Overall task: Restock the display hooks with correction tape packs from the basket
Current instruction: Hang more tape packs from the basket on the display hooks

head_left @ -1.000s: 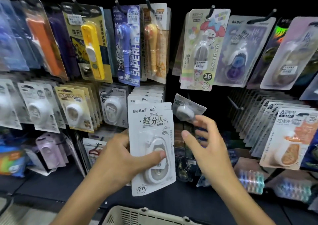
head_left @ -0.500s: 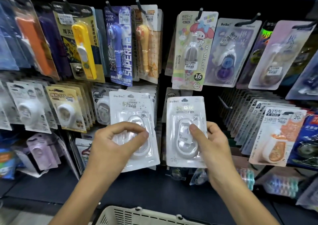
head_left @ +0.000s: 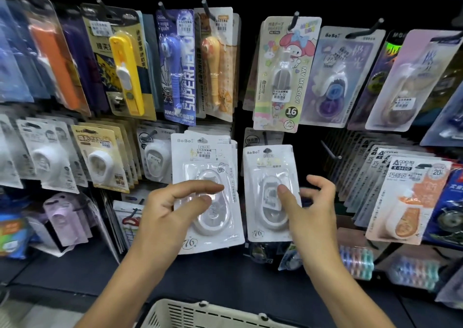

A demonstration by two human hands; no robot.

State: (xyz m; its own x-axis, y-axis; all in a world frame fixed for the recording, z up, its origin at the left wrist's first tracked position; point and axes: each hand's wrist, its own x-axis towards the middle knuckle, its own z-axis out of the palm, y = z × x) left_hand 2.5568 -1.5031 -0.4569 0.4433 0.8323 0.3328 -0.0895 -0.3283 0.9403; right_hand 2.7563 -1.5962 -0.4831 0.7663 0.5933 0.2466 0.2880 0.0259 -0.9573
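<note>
Shelving of dark panels fills the view, hung with rows of carded stationery on black hooks, and both forearms rise from the bottom edge toward its middle row. The left hand (head_left: 172,209) is raised with the wrist bent back, palm facing the display; its thumb and forefinger curve toward each other over the clear blister of the left correction tape pack (head_left: 206,189), close to or just touching the plastic, and whether they actually pinch it cannot be told. That pack hangs at the front of a stack of like white cards, upright with a slight lean, its long axis vertical, printed header at the top and the oval dispenser in the lower half, right behind the left fingertips. The right hand (head_left: 310,209) stands just beside it, thumb (head_left: 284,194) laid flat on the blister of the right correction tape pack (head_left: 271,192) while the other fingers curl loosely to the right of the card's edge, blurred, so a pinch from behind the card is not visible. This second pack is also upright, header up, long axis vertical, its front facing the camera, and it sits level with the first, a narrow dark gap between the two cards. Above them hang a My Melody pack (head_left: 285,74) and a blue Superhero pack (head_left: 179,67). At the bottom edge, between the forearms, shows the slotted rim of a cream basket (head_left: 200,312).
</note>
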